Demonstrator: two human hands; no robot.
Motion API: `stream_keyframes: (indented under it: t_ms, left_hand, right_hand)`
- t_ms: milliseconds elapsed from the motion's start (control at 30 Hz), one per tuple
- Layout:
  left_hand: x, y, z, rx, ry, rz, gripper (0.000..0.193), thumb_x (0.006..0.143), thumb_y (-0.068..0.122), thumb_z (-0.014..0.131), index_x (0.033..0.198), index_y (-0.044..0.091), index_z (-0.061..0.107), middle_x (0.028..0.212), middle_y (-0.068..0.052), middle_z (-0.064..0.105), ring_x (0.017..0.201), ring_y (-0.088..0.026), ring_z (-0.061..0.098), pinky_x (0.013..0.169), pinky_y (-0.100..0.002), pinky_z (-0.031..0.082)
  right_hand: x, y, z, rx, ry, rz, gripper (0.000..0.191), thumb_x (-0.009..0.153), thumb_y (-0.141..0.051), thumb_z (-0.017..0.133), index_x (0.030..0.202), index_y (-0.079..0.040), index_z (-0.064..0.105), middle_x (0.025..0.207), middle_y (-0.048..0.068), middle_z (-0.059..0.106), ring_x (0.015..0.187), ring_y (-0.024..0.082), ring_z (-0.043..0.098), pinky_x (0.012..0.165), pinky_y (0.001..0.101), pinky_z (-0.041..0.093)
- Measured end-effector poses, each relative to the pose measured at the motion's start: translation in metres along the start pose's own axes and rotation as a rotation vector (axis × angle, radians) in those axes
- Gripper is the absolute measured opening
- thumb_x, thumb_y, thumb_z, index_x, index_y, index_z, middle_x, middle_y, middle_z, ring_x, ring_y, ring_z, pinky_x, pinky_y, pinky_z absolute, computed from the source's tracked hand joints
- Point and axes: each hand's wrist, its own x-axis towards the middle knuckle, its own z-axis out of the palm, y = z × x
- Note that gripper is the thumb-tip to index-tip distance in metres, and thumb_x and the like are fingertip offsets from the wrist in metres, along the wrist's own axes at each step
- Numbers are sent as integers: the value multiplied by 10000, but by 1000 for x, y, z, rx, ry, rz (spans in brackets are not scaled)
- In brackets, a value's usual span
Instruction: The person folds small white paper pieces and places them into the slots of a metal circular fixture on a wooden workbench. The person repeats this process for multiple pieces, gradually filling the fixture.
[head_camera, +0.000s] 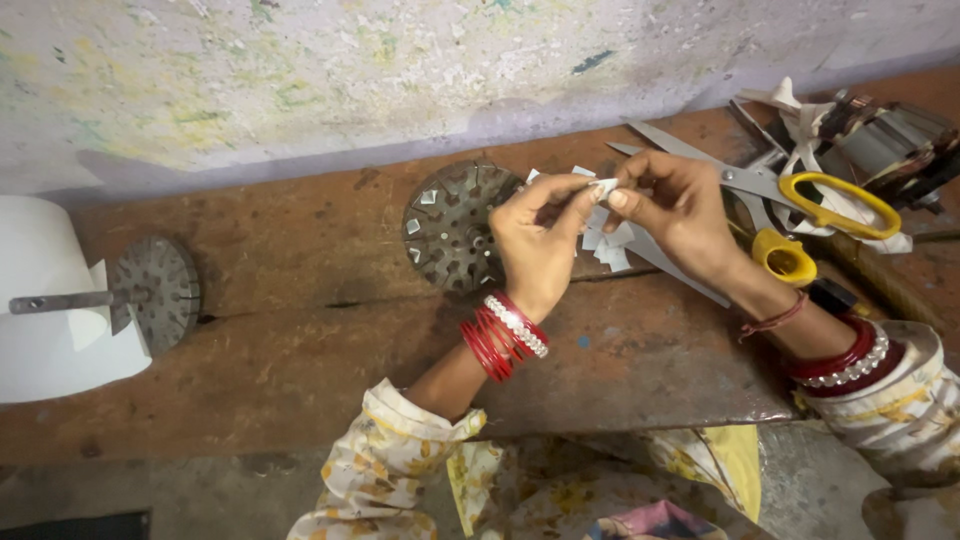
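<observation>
Paper slip (603, 187): small, white, folded, pinched between both hands' fingers (578, 196)

We look down from our head, close over the worn brown wooden bench (300, 330), facing the pale speckled wall (300, 80).

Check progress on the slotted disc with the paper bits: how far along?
Done: some slots of the slotted disc hold white paper pieces. In hand: the left hand and right hand pinch a small paper piece between them. Left: many slots still look bare; cut paper pieces lie beside it, scissors set down.
</observation>
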Motion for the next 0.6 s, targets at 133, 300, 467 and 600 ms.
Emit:
stream_keyframes:
  t_ms: [133, 300, 467, 600]
  left_hand:
    - [-3, 0, 0, 55, -38, 83, 114, 956, 3, 751, 1069, -9, 748, 950, -13, 742, 825, -50, 667, 736, -214, 553]
    - [-2, 0, -1, 127, -57, 99, 121, 943, 9, 752, 1063, -6, 756, 940, -12, 748, 809, -47, 673, 731, -214, 559]
    - [3, -1, -3, 33, -24, 50, 102, 950, 17, 760, 1045, -19, 743, 899, -19, 738, 769, -39, 634, 689, -207, 517]
    - [4, 1, -1, -5, -10, 5, 101, 944, 28, 766, 1028, -24, 744, 868, -22, 731, 727, -37, 619, 642, -207, 504]
  right_hand:
    - [-4, 2, 4, 39, -18, 49, 99, 1016, -68, 631, 1064, 19, 636, 934, 44, 681, 756, 114, 680, 673, 256, 578]
    - [-6, 5, 3, -112, 28, 32, 88, 1036, -47, 656, 1070, 33, 661, 917, 63, 662, 751, 107, 601, 642, 245, 503]
    - [2, 0, -6, -12, 6, 11, 169, 980, -44, 693, 1136, 19, 696, 1006, 59, 726, 870, 105, 683, 775, 243, 589]
    - [-2, -8, -1, -105, 106, -112, 282, 937, -13, 754, 1205, 19, 676, 992, 61, 708, 904, 114, 685, 810, 249, 596]
